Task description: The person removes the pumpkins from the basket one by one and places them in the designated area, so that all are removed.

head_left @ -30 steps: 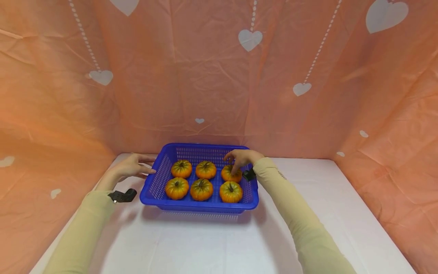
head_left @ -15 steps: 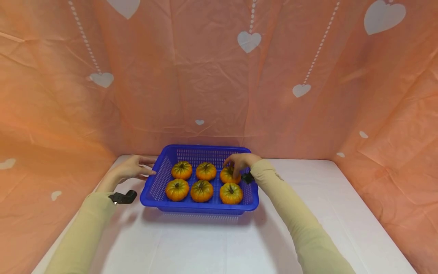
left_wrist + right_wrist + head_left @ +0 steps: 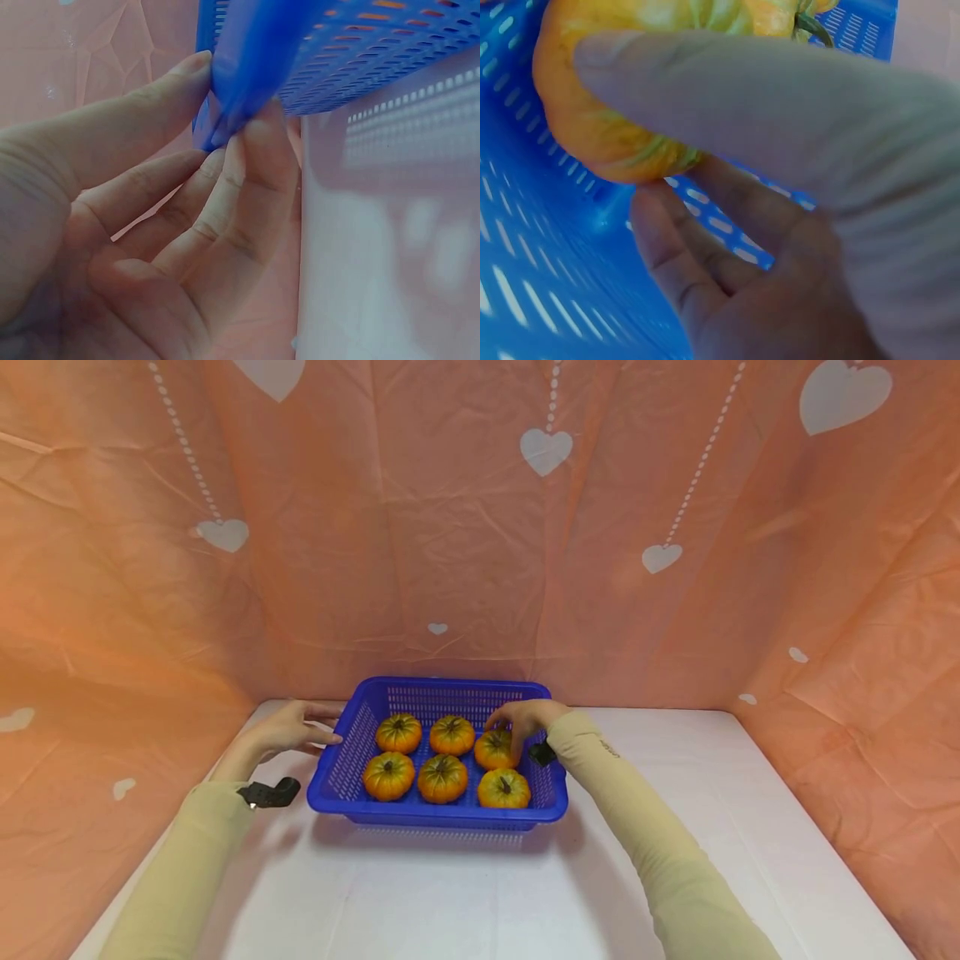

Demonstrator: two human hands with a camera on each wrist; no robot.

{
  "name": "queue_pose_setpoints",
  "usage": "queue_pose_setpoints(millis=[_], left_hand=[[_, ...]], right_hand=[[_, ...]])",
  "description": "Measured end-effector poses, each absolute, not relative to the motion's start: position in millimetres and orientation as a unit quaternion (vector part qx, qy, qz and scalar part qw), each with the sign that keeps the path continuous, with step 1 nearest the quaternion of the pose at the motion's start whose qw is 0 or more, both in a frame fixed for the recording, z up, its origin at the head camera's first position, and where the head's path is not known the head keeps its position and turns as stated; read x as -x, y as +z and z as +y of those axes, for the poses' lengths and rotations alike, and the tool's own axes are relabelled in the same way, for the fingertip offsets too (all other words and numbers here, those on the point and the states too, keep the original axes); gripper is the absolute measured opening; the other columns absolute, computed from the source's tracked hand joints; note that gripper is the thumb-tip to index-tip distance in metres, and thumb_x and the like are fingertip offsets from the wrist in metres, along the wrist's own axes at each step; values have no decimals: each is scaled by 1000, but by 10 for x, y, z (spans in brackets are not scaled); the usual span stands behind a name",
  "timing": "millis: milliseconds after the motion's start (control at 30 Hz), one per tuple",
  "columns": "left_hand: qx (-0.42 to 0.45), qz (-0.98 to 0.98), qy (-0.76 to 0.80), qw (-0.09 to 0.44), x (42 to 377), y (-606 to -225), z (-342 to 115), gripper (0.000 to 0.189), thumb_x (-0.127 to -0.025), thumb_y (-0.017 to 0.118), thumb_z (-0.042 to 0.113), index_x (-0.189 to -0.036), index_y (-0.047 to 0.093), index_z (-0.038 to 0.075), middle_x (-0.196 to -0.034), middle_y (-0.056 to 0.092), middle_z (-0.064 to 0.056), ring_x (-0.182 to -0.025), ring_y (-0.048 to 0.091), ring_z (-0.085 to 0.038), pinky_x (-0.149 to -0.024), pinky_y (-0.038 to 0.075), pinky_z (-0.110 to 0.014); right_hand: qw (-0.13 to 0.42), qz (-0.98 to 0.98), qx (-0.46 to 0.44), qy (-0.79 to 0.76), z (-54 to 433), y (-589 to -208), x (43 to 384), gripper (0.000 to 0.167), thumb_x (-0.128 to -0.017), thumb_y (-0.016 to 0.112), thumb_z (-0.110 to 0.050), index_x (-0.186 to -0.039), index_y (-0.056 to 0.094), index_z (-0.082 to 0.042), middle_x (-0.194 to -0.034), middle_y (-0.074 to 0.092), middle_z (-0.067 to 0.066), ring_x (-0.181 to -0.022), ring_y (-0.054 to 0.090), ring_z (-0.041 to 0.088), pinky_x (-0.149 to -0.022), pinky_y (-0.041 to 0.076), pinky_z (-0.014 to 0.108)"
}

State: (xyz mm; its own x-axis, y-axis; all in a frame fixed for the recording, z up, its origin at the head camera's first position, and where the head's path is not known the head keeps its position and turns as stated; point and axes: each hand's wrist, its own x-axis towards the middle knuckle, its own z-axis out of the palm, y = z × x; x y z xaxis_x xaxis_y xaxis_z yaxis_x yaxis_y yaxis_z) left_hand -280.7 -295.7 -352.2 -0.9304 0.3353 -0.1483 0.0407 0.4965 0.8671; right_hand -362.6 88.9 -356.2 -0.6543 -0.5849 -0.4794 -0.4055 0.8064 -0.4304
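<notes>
Six-sided rows aside, several small orange pumpkins (image 3: 442, 779) sit in two rows in a blue plastic basket (image 3: 435, 814). My right hand (image 3: 528, 718) reaches over the basket's right side and holds the back right pumpkin (image 3: 491, 752), which still sits low in the basket. In the right wrist view, the thumb lies across that pumpkin (image 3: 607, 142) and the fingers meet its other side. At the basket's left end my left hand (image 3: 292, 727) pinches the rim (image 3: 255, 60), thumb on one side and fingers curled beneath.
The basket stands on a white table (image 3: 420, 893), close to the back. Behind it and at both sides hangs an orange cloth (image 3: 465, 543) with white hearts. Just in front of the held pumpkin sits the front right pumpkin (image 3: 502, 791).
The back right pumpkin has shifted a little to the left and towards me with my right hand. The front right pumpkin has also shifted slightly left. My left hand stays at the rim.
</notes>
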Motion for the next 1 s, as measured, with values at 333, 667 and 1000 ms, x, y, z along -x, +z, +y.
queue_pose_setpoints(millis=[333, 667, 1000], left_hand=[[-120, 853, 485, 150, 2805, -3510, -2945, 57, -88, 69, 10, -134, 45, -13, -118, 58, -28, -92, 66, -29, -77, 56, -44], [-124, 853, 484, 148, 2822, -3526, -2937, 56, -87, 70, 9, -134, 46, -12, -119, 58, -29, -91, 67, -29, -76, 56, -43], [-122, 854, 483, 148, 2805, -3516, -2956, 57, -88, 69, 9, -134, 45, -13, -120, 56, -31, -92, 66, -32, -76, 56, -44]], right_hand=[[321, 888, 306, -121, 871, -3614, 3614, 80, -72, 83, -4, -143, 45, -14, -136, 46, 15, -127, 41, 26, -104, 38, 34], [319, 890, 295, -139, 877, -3615, 3615, 75, -70, 86, -8, -135, 50, -17, -127, 49, 11, -116, 46, 25, -100, 41, 36], [302, 894, 295, -151, 882, -3617, 3639, 73, -68, 86, -10, -131, 49, -17, -118, 51, 8, -106, 48, 21, -91, 46, 31]])
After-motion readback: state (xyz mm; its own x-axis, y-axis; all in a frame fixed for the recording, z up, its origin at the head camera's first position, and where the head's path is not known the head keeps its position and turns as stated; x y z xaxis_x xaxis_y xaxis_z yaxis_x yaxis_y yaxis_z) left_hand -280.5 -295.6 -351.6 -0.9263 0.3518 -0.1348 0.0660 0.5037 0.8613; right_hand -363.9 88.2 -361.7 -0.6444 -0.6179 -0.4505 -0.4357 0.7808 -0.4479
